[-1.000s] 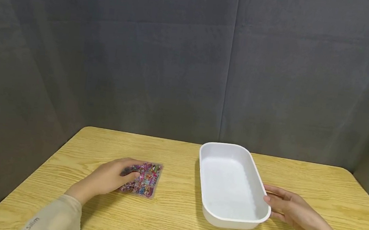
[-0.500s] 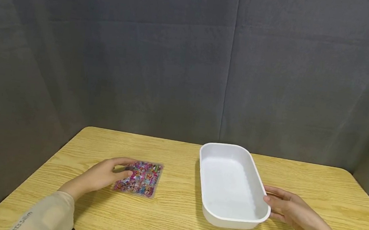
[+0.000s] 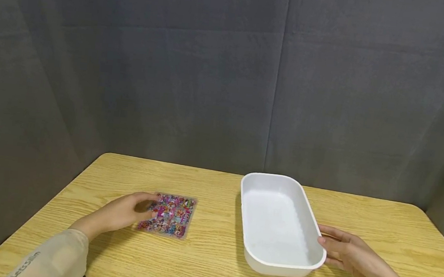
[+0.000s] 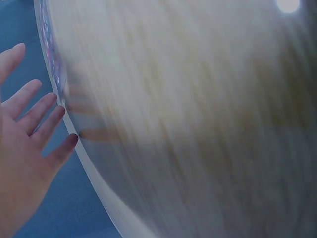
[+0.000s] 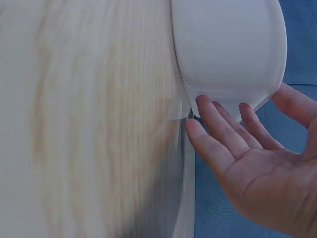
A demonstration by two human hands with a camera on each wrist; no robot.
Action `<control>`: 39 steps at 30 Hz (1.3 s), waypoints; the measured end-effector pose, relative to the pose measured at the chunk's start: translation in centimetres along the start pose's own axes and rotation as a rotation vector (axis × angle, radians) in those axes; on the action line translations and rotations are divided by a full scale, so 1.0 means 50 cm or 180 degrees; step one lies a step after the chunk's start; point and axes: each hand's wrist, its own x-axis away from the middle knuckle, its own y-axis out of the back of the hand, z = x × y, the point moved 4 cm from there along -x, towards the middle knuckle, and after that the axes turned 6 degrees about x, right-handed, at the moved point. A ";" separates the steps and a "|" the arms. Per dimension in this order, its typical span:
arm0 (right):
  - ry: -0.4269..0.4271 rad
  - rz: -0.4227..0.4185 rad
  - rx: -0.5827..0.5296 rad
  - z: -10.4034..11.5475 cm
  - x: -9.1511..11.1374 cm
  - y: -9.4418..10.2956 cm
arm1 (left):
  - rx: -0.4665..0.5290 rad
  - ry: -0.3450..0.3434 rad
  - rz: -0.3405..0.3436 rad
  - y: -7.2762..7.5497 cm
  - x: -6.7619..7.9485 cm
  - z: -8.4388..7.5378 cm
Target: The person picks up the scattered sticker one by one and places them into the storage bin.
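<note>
A flat, clear square packet (image 3: 169, 218) with busy pink and multicoloured print lies on the table left of centre. My left hand (image 3: 118, 212) is at its left edge, fingers and thumb spread apart over that side. In the left wrist view the fingers of this hand (image 4: 29, 134) are straight, and the packet (image 4: 48, 44) shows as a narrow coloured strip. A deep white rectangular tray (image 3: 277, 270) with rounded corners stands right of centre. At its right side is my right hand (image 3: 357, 259), thumb at the rim, extended fingers against the outer wall (image 5: 228, 54).
The light wood-grain table (image 3: 200, 271) has rounded far corners. A dark grey curtain (image 3: 196, 72) hangs behind it and along both sides. Bare wood lies between the packet and the tray.
My left hand has drawn back to the left, uncovering more of the packet, which stays in place. The right hand and the tray look the same.
</note>
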 end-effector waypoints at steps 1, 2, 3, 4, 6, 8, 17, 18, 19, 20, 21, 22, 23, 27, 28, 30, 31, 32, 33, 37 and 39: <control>-0.0003 -0.0001 -0.0002 0.000 0.000 0.000 | -0.0002 -0.0002 0.0013 0.000 0.000 0.001; -0.0008 -0.0004 -0.0005 0.000 0.001 0.000 | 0.0003 -0.0005 0.0028 0.001 -0.001 0.001; -0.0006 -0.0004 -0.0004 0.000 0.001 0.000 | 0.0014 0.0000 0.0040 0.001 -0.001 0.001; -0.0007 -0.0010 -0.0002 0.000 0.001 0.000 | 0.0018 -0.0004 0.0048 0.002 -0.001 0.000; -0.0004 -0.0022 -0.0001 0.001 0.002 0.000 | 0.0039 -0.0005 0.0065 0.003 -0.002 -0.002; -0.0003 -0.0029 -0.0007 0.001 0.004 0.001 | 0.0040 -0.0018 0.0074 0.003 -0.004 -0.005; -0.0032 -0.0038 -0.0083 -0.002 0.011 -0.003 | -0.0138 -0.0158 0.0128 -0.002 -0.009 -0.010; -0.0051 -0.0060 -0.0091 -0.002 0.012 -0.004 | -0.0160 -0.0186 0.0130 -0.003 -0.009 -0.009; -0.0055 -0.0064 -0.0088 -0.002 0.013 -0.006 | -0.0180 -0.0207 0.0129 -0.003 -0.009 -0.008; -0.0064 -0.0077 -0.0079 -0.002 0.014 -0.008 | -0.0237 -0.0226 0.0108 -0.004 -0.010 -0.007; -0.0071 -0.0083 -0.0068 -0.002 0.014 -0.010 | -0.0273 -0.0240 0.0094 -0.004 -0.010 -0.005; -0.0087 -0.0093 -0.0059 -0.002 0.015 -0.013 | -0.0304 -0.0253 0.0086 -0.004 -0.010 -0.003; -0.0101 -0.0095 -0.0051 -0.002 0.017 -0.016 | -0.0338 -0.0262 0.0080 -0.004 -0.010 -0.002; -0.0140 -0.0128 -0.0004 -0.003 0.026 -0.026 | -0.0402 -0.0281 0.0082 -0.007 -0.013 -0.002; -0.0142 -0.0143 0.0008 -0.003 0.029 -0.028 | -0.0409 -0.0284 0.0079 -0.008 -0.014 -0.003; -0.0149 -0.0172 0.0023 -0.004 0.034 -0.033 | -0.0432 -0.0308 0.0072 -0.010 -0.014 -0.006; -0.0159 -0.0177 0.0029 -0.004 0.035 -0.036 | -0.0448 -0.0303 0.0072 -0.011 -0.013 -0.006; -0.0163 -0.0165 0.0021 -0.005 0.036 -0.039 | -0.0482 -0.0295 0.0071 -0.012 -0.012 -0.005; -0.0164 -0.0145 0.0012 -0.005 0.036 -0.042 | -0.0515 -0.0280 0.0065 -0.012 -0.010 -0.004; -0.0111 -0.0067 0.0004 0.000 0.031 -0.048 | -0.0626 -0.0205 0.0045 -0.013 -0.005 0.002; -0.0075 -0.0060 0.0042 0.005 0.028 -0.047 | -0.0660 -0.0192 0.0005 -0.013 -0.006 0.004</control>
